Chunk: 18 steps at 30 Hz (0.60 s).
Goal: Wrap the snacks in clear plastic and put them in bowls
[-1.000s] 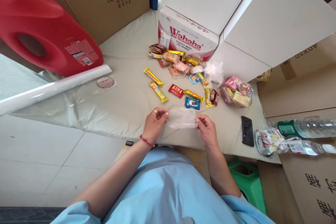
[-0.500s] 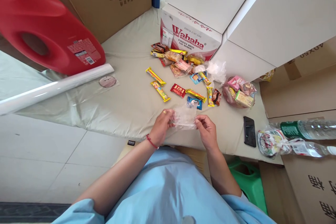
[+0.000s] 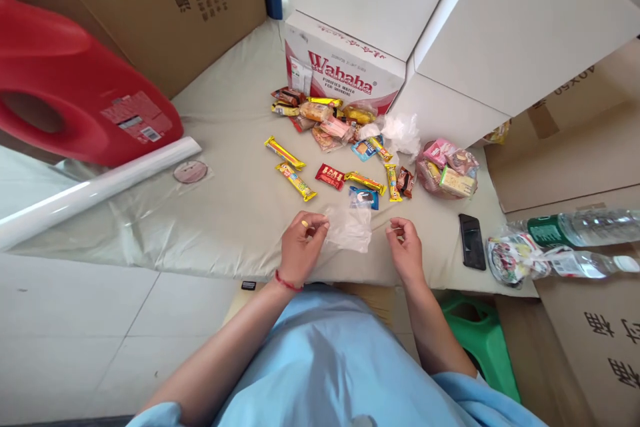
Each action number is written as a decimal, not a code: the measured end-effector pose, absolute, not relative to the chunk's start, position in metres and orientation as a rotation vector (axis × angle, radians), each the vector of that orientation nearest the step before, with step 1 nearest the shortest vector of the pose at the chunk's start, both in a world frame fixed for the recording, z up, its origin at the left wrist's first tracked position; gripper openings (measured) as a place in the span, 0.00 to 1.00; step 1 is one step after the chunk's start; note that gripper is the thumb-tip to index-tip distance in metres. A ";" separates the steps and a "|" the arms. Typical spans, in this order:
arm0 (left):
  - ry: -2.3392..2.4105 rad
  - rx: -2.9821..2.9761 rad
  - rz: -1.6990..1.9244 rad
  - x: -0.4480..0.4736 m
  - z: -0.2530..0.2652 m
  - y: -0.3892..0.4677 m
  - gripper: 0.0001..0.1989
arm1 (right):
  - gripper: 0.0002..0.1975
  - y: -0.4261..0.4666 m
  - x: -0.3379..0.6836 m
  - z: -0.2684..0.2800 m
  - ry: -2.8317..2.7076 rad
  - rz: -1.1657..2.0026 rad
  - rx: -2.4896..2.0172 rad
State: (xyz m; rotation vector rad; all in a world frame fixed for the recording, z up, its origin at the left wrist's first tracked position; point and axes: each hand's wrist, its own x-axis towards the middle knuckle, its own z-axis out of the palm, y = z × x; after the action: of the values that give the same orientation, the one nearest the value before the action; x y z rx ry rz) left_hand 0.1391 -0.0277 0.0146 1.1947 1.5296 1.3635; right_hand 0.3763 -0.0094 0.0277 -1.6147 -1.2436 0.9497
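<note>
A small clear plastic bag [image 3: 349, 227] hangs just over the cloth, its left edge pinched between the thumb and forefinger of my left hand [image 3: 303, 243]. My left hand wears a ring and a red string bracelet. To the right of the bag, and apart from it, my right hand [image 3: 406, 250] has loosely curled fingers with nothing visible in them. Just beyond the bag lie a blue snack packet [image 3: 364, 198], a red packet [image 3: 330, 176] and a yellow snack bar [image 3: 365, 182]. Two more yellow bars, one of them this bar [image 3: 296, 181], lie to the left.
Behind is a heap of wrapped snacks [image 3: 333, 123] against a Wahaba-type water carton [image 3: 345, 73] printed "Wahaha". A bag of snacks [image 3: 447, 170], a phone [image 3: 472, 242] and plastic bottles [image 3: 590, 228] are on the right. A white roll [image 3: 100, 190] and red jug [image 3: 85, 80] are left.
My right hand has let go of the plastic bag and moved a little to the right. The left hand keeps its pinch on the bag. The whole view has shifted slightly.
</note>
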 end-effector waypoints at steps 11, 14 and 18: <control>1.085 1.880 1.231 0.158 0.024 -0.063 0.10 | 0.16 -0.007 0.345 0.055 -1.201 1.487 -1.374; 1.217 1.292 1.218 0.152 0.027 -0.057 0.18 | 0.12 -0.009 0.337 0.049 -1.397 1.412 -1.327; 1.322 1.031 1.081 0.146 0.031 -0.032 0.24 | 0.08 -0.015 0.322 0.052 -1.766 1.285 -1.239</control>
State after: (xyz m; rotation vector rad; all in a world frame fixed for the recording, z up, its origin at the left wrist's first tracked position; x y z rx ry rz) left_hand 0.1459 -0.0316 0.0311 1.0312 1.3220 1.0812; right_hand 0.3224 -0.0151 0.0524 -1.2393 -1.7656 1.2847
